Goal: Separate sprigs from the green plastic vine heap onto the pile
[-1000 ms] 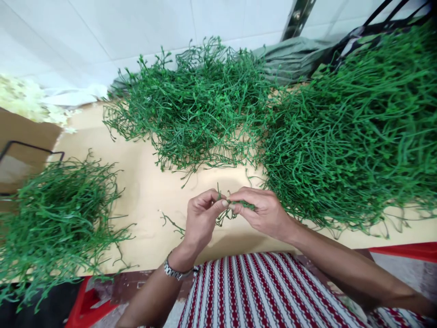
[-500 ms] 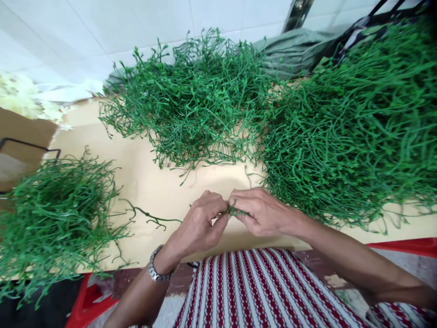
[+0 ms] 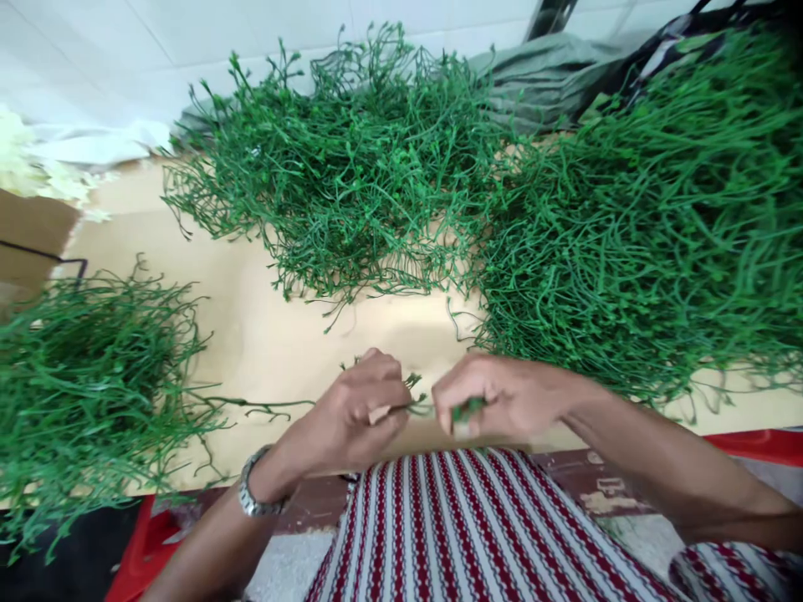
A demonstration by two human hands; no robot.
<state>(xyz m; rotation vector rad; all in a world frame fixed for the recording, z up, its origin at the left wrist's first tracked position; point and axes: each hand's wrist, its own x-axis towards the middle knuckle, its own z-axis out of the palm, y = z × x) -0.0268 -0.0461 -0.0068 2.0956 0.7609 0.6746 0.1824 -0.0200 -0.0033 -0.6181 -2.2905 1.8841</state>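
My left hand (image 3: 355, 410), with a metal watch on its wrist, is closed on a thin green branched stem (image 3: 267, 407). The stem's long tail runs out to the left over the tabletop, and its forked tips (image 3: 414, 397) stick out past the fingers. A small gap to the right, my right hand (image 3: 508, 397) is curled round a small green stem piece (image 3: 469, 408), partly hidden by its fingers and somewhat blurred. Both hands are low over the table's near edge, in front of a striped garment (image 3: 464, 527).
Loose green stems lie in a left pile (image 3: 94, 376), a back pile (image 3: 351, 167) and a large right pile (image 3: 658, 242). Behind them are grey-green cloth (image 3: 552, 79) and a tiled wall (image 3: 251, 33). Pale flowers (image 3: 43, 171) and a cardboard box (image 3: 31, 221) stand at left.
My hands have come apart from where they met; the left has shifted left with its stem, whose tail now reaches the left pile. The right has curled more around its piece. The view shifted slightly.
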